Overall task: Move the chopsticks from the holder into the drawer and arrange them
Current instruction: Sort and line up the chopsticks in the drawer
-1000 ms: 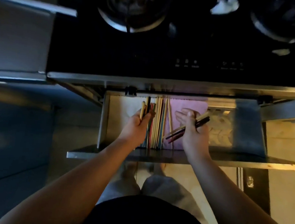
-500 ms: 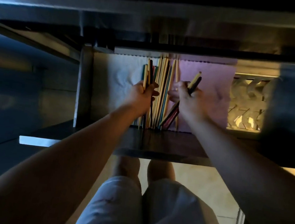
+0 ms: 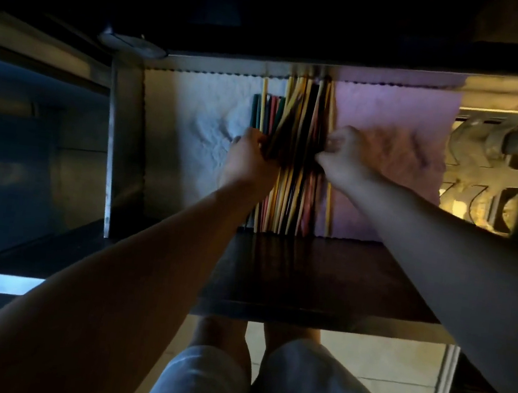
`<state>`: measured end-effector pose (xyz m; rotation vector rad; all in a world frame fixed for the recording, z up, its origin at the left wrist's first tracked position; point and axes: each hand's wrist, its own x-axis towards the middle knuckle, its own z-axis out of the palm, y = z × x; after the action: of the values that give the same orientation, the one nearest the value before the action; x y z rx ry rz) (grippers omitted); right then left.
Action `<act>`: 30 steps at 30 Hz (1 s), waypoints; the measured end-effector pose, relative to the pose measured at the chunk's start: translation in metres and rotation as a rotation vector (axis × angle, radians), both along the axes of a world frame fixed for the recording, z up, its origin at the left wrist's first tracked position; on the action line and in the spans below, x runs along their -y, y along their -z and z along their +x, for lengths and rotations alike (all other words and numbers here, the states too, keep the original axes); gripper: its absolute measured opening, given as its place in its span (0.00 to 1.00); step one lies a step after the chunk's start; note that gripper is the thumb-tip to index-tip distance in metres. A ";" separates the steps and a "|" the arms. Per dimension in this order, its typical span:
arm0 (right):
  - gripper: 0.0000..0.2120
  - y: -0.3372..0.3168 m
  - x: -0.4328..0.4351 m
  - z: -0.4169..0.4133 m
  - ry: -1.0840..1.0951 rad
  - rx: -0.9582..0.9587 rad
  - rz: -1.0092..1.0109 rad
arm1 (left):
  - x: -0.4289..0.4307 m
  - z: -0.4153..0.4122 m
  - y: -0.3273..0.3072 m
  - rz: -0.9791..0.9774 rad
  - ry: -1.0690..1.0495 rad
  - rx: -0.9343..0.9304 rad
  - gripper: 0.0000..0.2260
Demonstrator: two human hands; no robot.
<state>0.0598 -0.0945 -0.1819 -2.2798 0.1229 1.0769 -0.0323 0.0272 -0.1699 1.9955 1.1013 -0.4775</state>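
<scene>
Apparently chopsticks [image 3: 289, 180] bunched between left hand [image 3: 249, 159], right hand [image 3: 342, 156].

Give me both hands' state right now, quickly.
Left hand: closed on a handful of chopsticks in the drawer.
Right hand: fingers curled against the right side of the chopsticks; an actual grip cannot be told.

Both arms are bare all the way up, no sleeves, no watch or rings that I can make out in this dim light. The left hand [image 3: 249, 159] and right hand [image 3: 342, 157] are bare too. Lower down there's a pair of light grey shorts [image 3: 260, 389] with bare knees [image 3: 291, 336] poking out above them.
</scene>
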 end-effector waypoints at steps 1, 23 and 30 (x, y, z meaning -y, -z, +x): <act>0.17 0.002 0.003 -0.002 0.025 0.037 0.010 | 0.000 -0.003 0.003 0.012 0.008 -0.003 0.16; 0.15 0.006 0.009 -0.043 -0.500 0.362 -0.023 | -0.025 -0.004 0.015 0.025 0.076 -0.056 0.17; 0.14 0.006 0.013 -0.041 -0.435 0.302 0.028 | -0.024 -0.003 0.019 -0.043 0.000 -0.098 0.12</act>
<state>0.0189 -0.1073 -0.1874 -2.4737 -0.5273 0.9104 -0.0357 0.0508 -0.1888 1.9525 1.1409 -0.6001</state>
